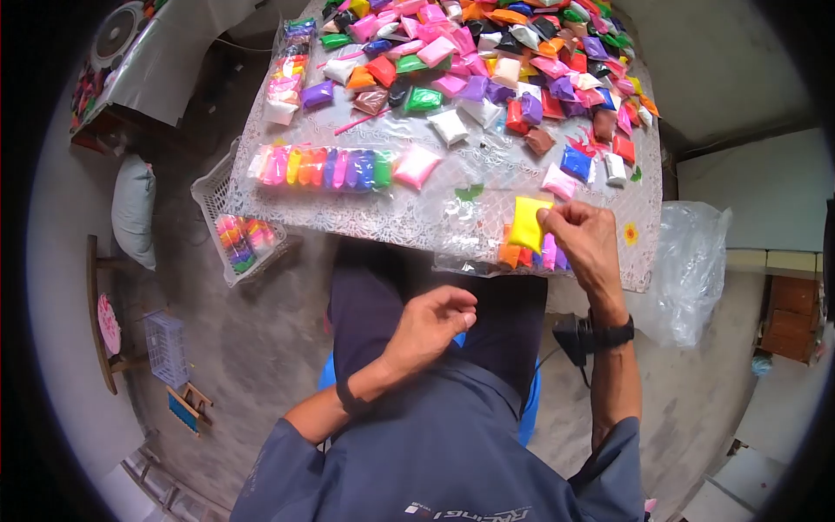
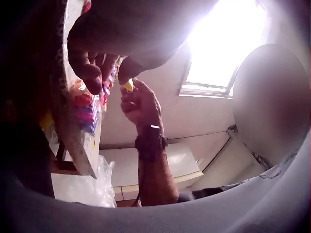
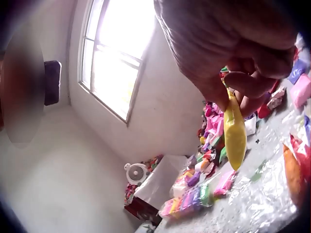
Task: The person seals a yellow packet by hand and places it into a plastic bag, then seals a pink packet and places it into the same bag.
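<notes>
My right hand (image 1: 584, 239) pinches a small yellow packet (image 1: 528, 224) by its edge between thumb and fingers. In the right wrist view the yellow packet (image 3: 235, 136) hangs from the fingertips, plump at its lower end. Below it, at the table's front edge, lies a clear plastic bag (image 1: 470, 261) with orange, red and purple packets partly hidden under the yellow one. My left hand (image 1: 432, 324) hovers over the lap near that edge, its fingers loosely bent and nothing in them.
A large heap of colourful packets (image 1: 513, 52) covers the table's far side. A filled row pack (image 1: 326, 168) lies at the left beside a pink packet (image 1: 417, 165); another row pack (image 1: 290, 70) lies behind it. A white basket (image 1: 213, 196) stands left, and a plastic sheet (image 1: 687, 270) hangs right.
</notes>
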Demonstrator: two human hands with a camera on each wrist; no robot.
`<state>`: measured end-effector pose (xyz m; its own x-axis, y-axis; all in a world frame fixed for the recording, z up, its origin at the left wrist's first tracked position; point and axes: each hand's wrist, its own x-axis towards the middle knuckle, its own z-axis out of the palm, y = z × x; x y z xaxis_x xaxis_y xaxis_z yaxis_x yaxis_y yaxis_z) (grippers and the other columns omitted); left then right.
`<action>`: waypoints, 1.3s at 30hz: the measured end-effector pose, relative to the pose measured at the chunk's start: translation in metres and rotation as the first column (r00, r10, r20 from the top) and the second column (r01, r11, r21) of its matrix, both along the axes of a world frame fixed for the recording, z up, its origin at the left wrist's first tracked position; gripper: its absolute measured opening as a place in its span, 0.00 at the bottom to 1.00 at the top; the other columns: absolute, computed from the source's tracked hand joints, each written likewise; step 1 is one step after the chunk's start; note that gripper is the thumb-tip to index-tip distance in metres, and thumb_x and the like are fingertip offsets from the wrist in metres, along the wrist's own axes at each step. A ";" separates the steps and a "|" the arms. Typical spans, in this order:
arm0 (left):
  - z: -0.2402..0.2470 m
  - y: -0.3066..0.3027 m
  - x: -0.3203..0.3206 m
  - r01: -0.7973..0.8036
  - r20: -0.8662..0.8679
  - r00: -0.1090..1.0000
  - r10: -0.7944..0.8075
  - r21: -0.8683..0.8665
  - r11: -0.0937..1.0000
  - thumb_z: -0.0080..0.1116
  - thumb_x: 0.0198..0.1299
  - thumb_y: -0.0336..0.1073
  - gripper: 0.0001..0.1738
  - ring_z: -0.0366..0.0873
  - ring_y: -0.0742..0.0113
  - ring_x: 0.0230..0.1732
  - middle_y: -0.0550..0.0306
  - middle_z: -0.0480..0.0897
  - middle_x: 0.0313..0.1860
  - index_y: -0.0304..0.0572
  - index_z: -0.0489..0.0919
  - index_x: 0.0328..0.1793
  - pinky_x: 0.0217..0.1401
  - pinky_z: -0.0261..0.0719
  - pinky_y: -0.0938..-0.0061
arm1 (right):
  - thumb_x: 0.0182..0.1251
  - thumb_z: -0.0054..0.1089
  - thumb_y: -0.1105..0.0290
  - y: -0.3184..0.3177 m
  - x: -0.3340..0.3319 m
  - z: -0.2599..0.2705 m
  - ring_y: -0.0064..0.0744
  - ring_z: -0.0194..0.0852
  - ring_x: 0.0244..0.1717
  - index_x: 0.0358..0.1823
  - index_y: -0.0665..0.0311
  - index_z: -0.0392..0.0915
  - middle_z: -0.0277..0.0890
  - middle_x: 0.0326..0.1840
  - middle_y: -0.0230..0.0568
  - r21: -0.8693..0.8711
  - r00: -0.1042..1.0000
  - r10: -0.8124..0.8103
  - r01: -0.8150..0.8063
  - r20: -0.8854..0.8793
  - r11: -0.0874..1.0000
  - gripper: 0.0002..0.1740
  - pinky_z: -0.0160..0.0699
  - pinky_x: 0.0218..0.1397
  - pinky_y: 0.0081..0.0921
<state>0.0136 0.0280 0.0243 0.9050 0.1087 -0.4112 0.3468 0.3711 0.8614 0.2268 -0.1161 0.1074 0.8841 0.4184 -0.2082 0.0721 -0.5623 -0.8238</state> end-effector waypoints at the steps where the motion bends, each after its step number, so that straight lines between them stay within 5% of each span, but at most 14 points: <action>1: -0.003 -0.004 0.000 0.037 -0.039 0.999 -0.035 0.045 0.998 0.64 0.67 0.28 0.15 0.82 0.72 0.51 0.54 0.85 0.49 0.32 0.81 0.58 0.55 0.81 0.76 | 0.63 0.68 0.63 0.005 0.009 -0.007 0.16 0.69 0.23 0.28 0.76 0.84 0.77 0.20 0.31 -0.001 0.999 0.012 -0.012 0.032 1.000 0.18 0.68 0.27 0.22; 2: -0.012 -0.013 -0.001 -0.016 -0.017 1.000 0.016 0.040 0.999 0.67 0.64 0.29 0.13 0.80 0.76 0.40 0.59 0.86 0.40 0.31 0.83 0.53 0.46 0.81 0.78 | 0.61 0.68 0.62 0.010 0.017 -0.016 0.17 0.70 0.22 0.27 0.76 0.83 0.77 0.19 0.34 -0.001 0.998 0.024 -0.024 0.064 1.000 0.18 0.70 0.27 0.24; 8: -0.027 -0.024 0.004 0.168 -0.058 0.984 -0.166 0.047 0.985 0.66 0.64 0.31 0.15 0.78 0.78 0.41 0.60 0.86 0.43 0.31 0.83 0.54 0.48 0.78 0.80 | 0.54 0.68 0.58 0.031 0.046 -0.051 0.36 0.80 0.21 0.27 0.74 0.85 0.77 0.17 0.53 -0.221 0.975 0.119 -0.076 0.187 0.972 0.20 0.79 0.32 0.35; 15: -0.037 -0.026 0.017 0.202 -0.073 0.977 -0.199 0.037 0.979 0.66 0.63 0.32 0.18 0.80 0.77 0.41 0.58 0.86 0.44 0.31 0.82 0.56 0.48 0.79 0.77 | 0.52 0.65 0.58 0.043 0.046 -0.057 0.54 0.85 0.31 0.29 0.68 0.89 0.83 0.25 0.57 -0.388 0.940 0.271 -0.175 0.208 0.905 0.18 0.84 0.42 0.42; 19: -0.040 -0.028 0.024 0.214 -0.061 0.976 -0.211 0.043 0.976 0.65 0.63 0.33 0.18 0.80 0.76 0.39 0.57 0.86 0.41 0.30 0.81 0.57 0.47 0.79 0.77 | 0.51 0.65 0.59 0.048 0.044 -0.053 0.55 0.86 0.33 0.30 0.67 0.89 0.83 0.27 0.57 -0.464 0.926 0.335 -0.223 0.175 0.857 0.17 0.84 0.44 0.43; 21: -0.040 -0.028 0.028 0.220 -0.069 0.974 -0.216 0.053 0.974 0.65 0.64 0.33 0.18 0.81 0.76 0.38 0.57 0.86 0.39 0.30 0.81 0.57 0.46 0.80 0.77 | 0.53 0.67 0.57 0.048 0.044 -0.055 0.42 0.82 0.23 0.32 0.69 0.89 0.82 0.20 0.50 -0.503 0.902 0.398 -0.268 0.168 0.822 0.19 0.80 0.35 0.37; 32: -0.057 -0.037 0.032 0.125 -0.001 0.992 -0.125 0.080 0.989 0.66 0.63 0.31 0.17 0.83 0.75 0.38 0.57 0.86 0.38 0.33 0.82 0.57 0.44 0.81 0.76 | 0.52 0.69 0.56 0.047 0.045 -0.053 0.47 0.83 0.25 0.33 0.68 0.89 0.82 0.21 0.53 -0.526 0.880 0.459 -0.335 0.122 0.782 0.20 0.81 0.36 0.38; 34: -0.052 -0.039 0.031 0.018 0.087 0.996 -0.036 0.205 0.979 0.66 0.62 0.31 0.15 0.85 0.69 0.38 0.54 0.86 0.40 0.33 0.83 0.54 0.44 0.82 0.74 | 0.53 0.69 0.56 0.047 0.044 -0.054 0.47 0.83 0.25 0.33 0.68 0.89 0.81 0.21 0.53 -0.497 0.901 0.416 -0.307 0.122 0.811 0.20 0.81 0.36 0.38; 38: -0.012 -0.020 0.031 0.009 0.199 0.973 -0.115 0.468 0.884 0.67 0.60 0.28 0.13 0.86 0.58 0.38 0.49 0.86 0.43 0.34 0.83 0.51 0.42 0.83 0.70 | 0.55 0.69 0.56 0.045 0.042 -0.061 0.46 0.82 0.24 0.34 0.68 0.89 0.81 0.20 0.52 -0.470 0.887 0.423 -0.297 0.187 0.831 0.19 0.80 0.35 0.39; 39: -0.004 -0.011 0.036 -0.130 0.333 0.939 -0.086 0.575 0.808 0.67 0.59 0.28 0.13 0.86 0.54 0.38 0.47 0.85 0.44 0.34 0.83 0.50 0.41 0.84 0.67 | 0.55 0.69 0.56 0.044 0.042 -0.062 0.46 0.82 0.24 0.34 0.68 0.89 0.80 0.20 0.52 -0.451 0.885 0.427 -0.308 0.188 0.838 0.19 0.79 0.35 0.39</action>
